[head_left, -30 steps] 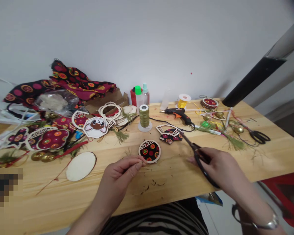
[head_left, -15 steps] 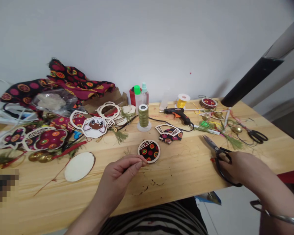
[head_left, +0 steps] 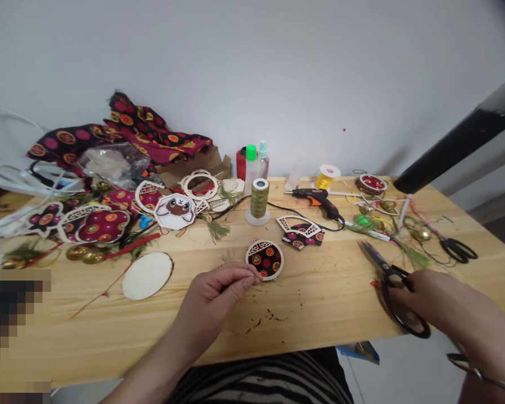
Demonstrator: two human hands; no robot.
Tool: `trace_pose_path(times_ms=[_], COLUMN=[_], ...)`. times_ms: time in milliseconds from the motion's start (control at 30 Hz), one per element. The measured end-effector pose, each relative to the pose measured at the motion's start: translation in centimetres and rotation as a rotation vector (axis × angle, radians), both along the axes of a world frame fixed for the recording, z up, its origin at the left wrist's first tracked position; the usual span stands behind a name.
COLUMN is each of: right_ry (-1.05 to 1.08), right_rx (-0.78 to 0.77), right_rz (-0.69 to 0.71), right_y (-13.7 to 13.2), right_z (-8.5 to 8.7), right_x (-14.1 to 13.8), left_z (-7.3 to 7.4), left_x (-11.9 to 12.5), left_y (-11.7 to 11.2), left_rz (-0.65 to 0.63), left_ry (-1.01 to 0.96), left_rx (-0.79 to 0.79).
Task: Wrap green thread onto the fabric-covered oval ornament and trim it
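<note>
A round wooden ornament (head_left: 265,259) with black, red-dotted fabric lies on the wooden table (head_left: 320,303) in front of me. My left hand (head_left: 221,292) rests just left of it, thumb and forefinger pinched together at its edge; whatever is between them is too thin to see. Black scissors (head_left: 393,283) lie near the table's front right edge, blades pointing away and slightly apart. My right hand (head_left: 441,306) grips their handles.
Behind the ornament are a fan-shaped ornament (head_left: 302,231), an olive thread spool (head_left: 260,199), a glue gun (head_left: 320,197) and bottles (head_left: 252,160). An oval wooden blank (head_left: 147,275), finished ornaments and patterned fabric (head_left: 151,132) fill the left. Second scissors (head_left: 457,247) lie far right.
My right hand carried the scissors from beside the round ornament out to the right and down onto the table. My left hand stayed pinched beside the ornament. The view shifted slightly.
</note>
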State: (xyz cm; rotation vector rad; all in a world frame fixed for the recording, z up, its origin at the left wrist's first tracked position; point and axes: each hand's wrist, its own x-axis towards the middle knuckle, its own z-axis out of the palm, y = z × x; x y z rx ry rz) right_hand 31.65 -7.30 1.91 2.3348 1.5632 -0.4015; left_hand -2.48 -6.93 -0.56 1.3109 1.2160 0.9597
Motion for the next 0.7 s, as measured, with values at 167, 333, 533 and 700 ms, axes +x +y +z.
trace_pose_path(times_ms=[167, 333, 533, 700], right_ry=[-0.020, 0.146, 1.018, 1.166], right_rx=[0.028, 0.362, 0.561, 0.457], right_rz=[0.079, 0.285, 0.661, 0.737], right_y=[0.3, 0.9, 2.5, 3.5], right_z=[-1.0, 0.5, 1.1, 1.1], right_x=[0.5, -5.0, -13.5, -15.7], left_z=[-0.1, 0.4, 1.1, 1.1], left_x=[0.0, 0.4, 1.0, 0.9], left_y=[-0.1, -0.1, -0.2, -0.6], left_rz=[0.000, -0.009, -0.038, -0.054], left_ry=[-0.010, -0.006, 0.005, 0.006], left_rx=[0.005, 0.018, 0.030, 0.026])
